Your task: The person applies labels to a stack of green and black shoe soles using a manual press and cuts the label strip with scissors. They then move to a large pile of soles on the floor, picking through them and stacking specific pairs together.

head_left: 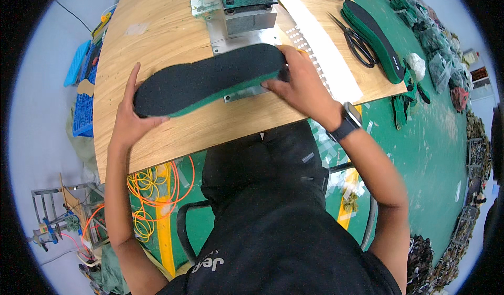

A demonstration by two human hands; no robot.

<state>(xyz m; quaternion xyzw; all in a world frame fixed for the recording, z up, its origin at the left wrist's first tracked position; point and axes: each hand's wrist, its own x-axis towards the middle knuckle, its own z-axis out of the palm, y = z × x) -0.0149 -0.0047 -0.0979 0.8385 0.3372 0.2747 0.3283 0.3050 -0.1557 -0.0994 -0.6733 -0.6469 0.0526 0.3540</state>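
Hands (126,121) (304,82) grip insole (210,77) ends over wooden table (157,27); green floor (436,137).

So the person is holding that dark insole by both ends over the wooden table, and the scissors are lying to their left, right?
Not quite: the scissors lie to the person's right, beside a stack of insoles, as the head view shows. The rest holds: the left hand and the right hand grip the dark insole by its two ends over the wooden table.

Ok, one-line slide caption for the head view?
Both hands, left and right, hold a dark insole under a press on a wooden table.
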